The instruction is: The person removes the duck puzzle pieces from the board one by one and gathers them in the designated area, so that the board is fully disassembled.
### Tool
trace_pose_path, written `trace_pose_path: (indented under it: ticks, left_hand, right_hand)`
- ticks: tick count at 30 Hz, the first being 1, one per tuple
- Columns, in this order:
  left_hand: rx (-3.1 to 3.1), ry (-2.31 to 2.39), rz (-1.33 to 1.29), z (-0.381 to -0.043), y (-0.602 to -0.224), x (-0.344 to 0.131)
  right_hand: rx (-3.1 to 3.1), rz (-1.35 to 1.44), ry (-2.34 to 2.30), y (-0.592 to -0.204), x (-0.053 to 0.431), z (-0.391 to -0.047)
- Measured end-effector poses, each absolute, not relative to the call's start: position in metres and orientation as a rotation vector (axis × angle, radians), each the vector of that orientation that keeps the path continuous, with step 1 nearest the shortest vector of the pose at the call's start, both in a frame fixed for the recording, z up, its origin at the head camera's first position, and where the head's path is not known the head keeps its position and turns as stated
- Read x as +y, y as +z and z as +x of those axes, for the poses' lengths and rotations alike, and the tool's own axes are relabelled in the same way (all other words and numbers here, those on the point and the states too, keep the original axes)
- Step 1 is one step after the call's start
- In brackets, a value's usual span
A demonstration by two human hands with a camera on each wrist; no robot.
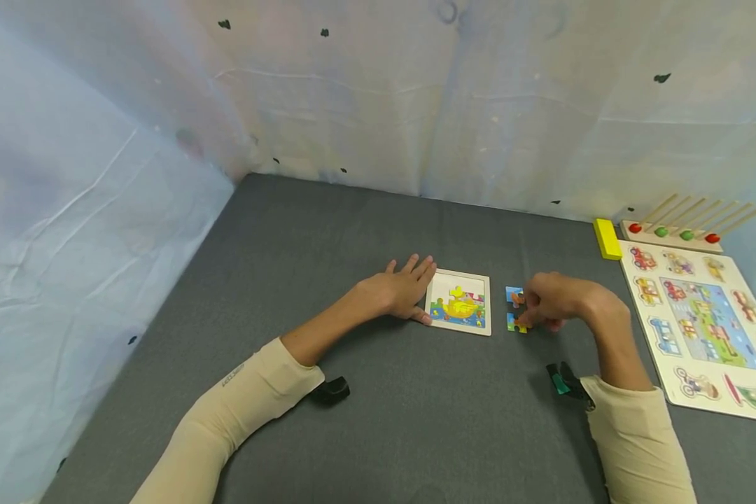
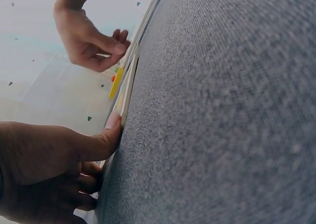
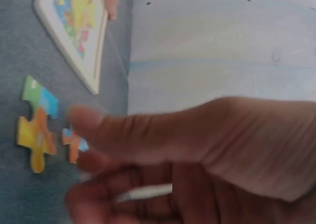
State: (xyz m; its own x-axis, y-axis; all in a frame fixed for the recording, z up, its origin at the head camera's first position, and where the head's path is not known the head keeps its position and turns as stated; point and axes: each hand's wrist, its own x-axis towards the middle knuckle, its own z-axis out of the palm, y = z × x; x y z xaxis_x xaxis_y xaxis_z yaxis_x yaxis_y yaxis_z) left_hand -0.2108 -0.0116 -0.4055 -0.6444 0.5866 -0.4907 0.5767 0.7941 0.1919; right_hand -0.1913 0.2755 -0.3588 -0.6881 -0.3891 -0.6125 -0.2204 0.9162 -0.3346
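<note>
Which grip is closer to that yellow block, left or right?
Right. The right grip is at the loose puzzle pieces, left of the yellow block. The left grip is farther left, at the left edge of the puzzle frame.

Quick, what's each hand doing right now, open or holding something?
Left hand: open, touching the puzzle frame.
Right hand: at the loose puzzle pieces; can't tell whether it's pinching one.

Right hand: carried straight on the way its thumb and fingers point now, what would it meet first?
Most likely the loose puzzle pieces, with the puzzle tray beyond them. Depth is unclear, so it may already be touching one.
</note>
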Motion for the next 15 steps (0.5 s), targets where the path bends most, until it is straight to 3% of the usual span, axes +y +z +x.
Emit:
trace_pose_path:
  ticks: [9,15]
  left_hand:
    - [2.44,0.016,0.855,-0.209,-0.405,-0.013]
    - [2.429,0.021,0.869,-0.209,-0.404,-0.012]
  right_hand:
    - [2.553,-0.78,-0.463,-0.349,0.253,-0.187]
    - [2.544,-0.834,-0.437,-0.356,0.222,-0.192]
